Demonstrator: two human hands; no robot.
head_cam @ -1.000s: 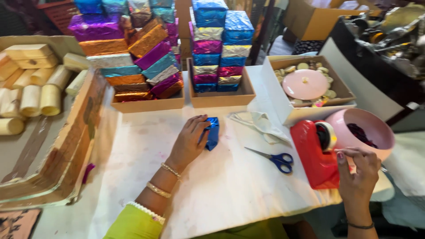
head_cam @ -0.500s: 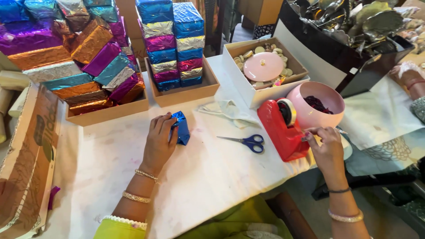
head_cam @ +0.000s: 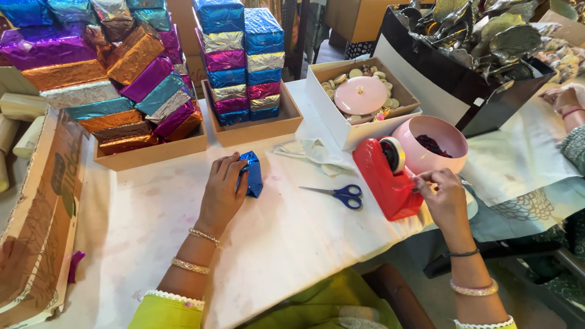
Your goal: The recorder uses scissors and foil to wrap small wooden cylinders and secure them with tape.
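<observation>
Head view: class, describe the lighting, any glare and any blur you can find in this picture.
Head view: soft, even light, only faint shadows under the left hand and scissors; bright glare on the foil-wrapped boxes and the blue packet; sharp in the middle, no motion blur on the right hand; edges look slightly stretched.

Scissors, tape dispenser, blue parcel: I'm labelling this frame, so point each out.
scissors [head_cam: 349,196], head view, blue handles.
tape dispenser [head_cam: 384,176], head view, red body.
blue parcel [head_cam: 253,175], head view, foil face beside the left hand [head_cam: 222,194].
</observation>
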